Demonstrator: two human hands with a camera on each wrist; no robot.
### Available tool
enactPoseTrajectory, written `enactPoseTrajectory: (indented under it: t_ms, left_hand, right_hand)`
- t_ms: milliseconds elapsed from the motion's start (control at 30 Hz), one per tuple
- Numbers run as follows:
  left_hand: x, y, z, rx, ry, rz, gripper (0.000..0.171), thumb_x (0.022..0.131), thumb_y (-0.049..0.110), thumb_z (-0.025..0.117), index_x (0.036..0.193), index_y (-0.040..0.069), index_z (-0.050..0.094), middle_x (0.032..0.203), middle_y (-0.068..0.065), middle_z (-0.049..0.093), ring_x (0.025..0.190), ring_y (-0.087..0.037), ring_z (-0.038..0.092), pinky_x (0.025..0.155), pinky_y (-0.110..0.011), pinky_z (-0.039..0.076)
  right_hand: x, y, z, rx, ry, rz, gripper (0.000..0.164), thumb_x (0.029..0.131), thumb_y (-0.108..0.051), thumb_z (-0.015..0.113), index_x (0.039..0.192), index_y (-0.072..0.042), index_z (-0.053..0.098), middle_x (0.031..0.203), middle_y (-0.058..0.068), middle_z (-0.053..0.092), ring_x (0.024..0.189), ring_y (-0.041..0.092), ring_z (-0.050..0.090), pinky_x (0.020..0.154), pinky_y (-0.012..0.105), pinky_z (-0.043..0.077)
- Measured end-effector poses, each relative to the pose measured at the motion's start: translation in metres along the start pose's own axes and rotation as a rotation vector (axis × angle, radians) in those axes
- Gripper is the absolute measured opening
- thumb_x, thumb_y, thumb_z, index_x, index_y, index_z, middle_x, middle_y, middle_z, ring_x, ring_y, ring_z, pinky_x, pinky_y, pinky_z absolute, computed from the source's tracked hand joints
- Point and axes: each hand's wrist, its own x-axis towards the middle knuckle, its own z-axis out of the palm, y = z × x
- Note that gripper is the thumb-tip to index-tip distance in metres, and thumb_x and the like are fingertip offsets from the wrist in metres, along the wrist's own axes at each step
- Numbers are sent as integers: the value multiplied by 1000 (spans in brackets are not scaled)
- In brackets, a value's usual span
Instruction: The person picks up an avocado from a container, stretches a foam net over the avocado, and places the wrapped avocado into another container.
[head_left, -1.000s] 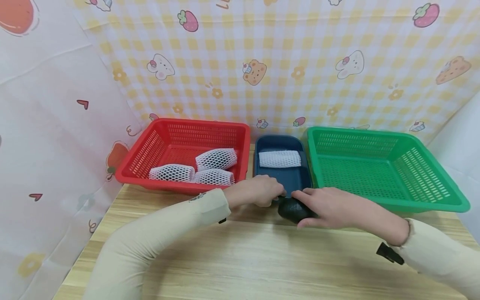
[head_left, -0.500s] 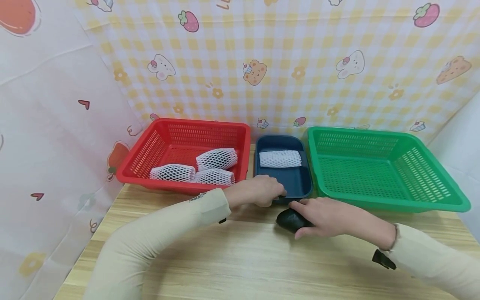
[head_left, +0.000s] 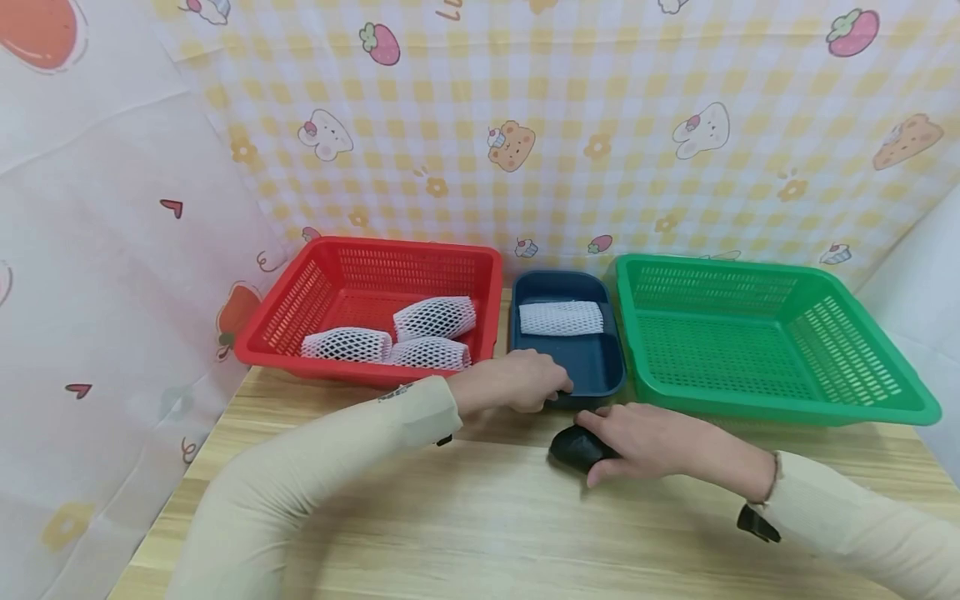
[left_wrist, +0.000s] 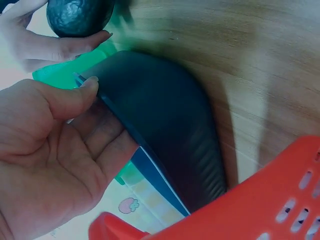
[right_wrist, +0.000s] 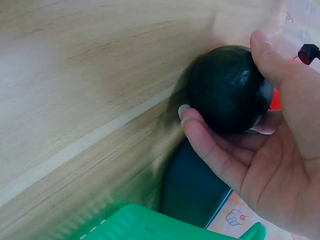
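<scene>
My right hand holds a dark, glossy avocado just above the wooden table, in front of a navy-blue bin. In the right wrist view the fingers and thumb curve round the avocado. My left hand grips the bin's front rim, thumb outside and fingers inside, as the left wrist view of the blue bin shows. A white foam net sleeve lies across the back of that bin. Several more net sleeves with dark contents showing through the mesh lie in the red basket.
The red basket stands left of the bin, and a green basket stands close on its right. Behind them hangs a yellow checked cloth. The wooden table stretches toward me.
My right hand has drawn the avocado toward me and slightly left, away from the bin's front edge. The left hand stays on the rim, and the baskets have not moved.
</scene>
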Motion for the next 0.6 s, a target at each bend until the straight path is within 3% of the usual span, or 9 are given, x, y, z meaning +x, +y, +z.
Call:
enactPoseTrajectory:
  t_ms: [133,267,400,600]
  left_hand:
    - [-1,-2,-1,-65,-5,4,48,98,9,68,144,16,60,129,-1,66,110,-15,62,96,-34,51]
    - [-3,-6,-9,-83,14,40,46,101,22,65,145,14,57,122,-2,67,103,-15,61,95,-33,51]
    - [-5,-7,-31,-53,70,76,46,102,30,64,144,11,57,109,-1,68,93,-12,62,91,-29,51]
    - [-4,-7,-70,-55,154,40,42,102,30,64,141,15,59,118,-1,66,103,-13,60,89,-30,51]
  right_hand:
    - [0,-1,2,28,-4,7,71,89,-55,72,127,2,57,93,4,64,65,6,54,56,26,45]
    - [1,-1,3,48,-14,7,72,88,-57,71,127,2,57,92,1,63,64,5,53,55,25,44]
    - [1,0,3,46,-9,6,70,89,-57,71,126,1,57,84,-4,58,59,4,49,51,24,40]
    - [2,0,0,63,-16,24,69,88,-55,72,126,1,58,76,-9,51,55,4,46,48,24,35]
